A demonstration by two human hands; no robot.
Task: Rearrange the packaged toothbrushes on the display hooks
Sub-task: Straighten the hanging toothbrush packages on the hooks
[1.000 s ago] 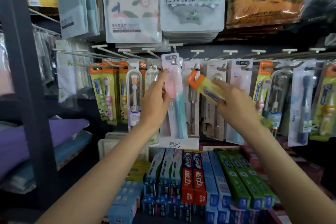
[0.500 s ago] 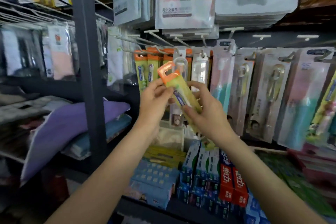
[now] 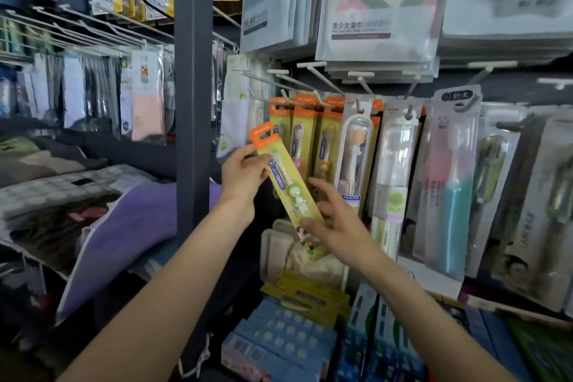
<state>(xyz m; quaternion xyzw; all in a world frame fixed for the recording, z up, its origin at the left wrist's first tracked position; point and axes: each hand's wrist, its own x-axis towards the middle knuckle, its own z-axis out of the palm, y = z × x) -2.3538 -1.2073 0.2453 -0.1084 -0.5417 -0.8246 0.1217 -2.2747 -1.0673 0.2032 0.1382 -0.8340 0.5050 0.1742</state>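
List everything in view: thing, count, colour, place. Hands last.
held toothbrush pack: one, yellow-green with orange top, tilted, in front of the hooks
hanging orange-topped packs: several, yellow-green, on left hooks
clear toothbrush packs: several, white, pink and teal, on hooks to the right
display hooks: many, white, above the packs
towel packs: several, floral and grey, top row
toothpaste boxes: many, blue, shelf below
shelf post: one, dark grey, left of centre
left hand: grip on the held pack's upper part
right hand: fingers at the pack's lower end
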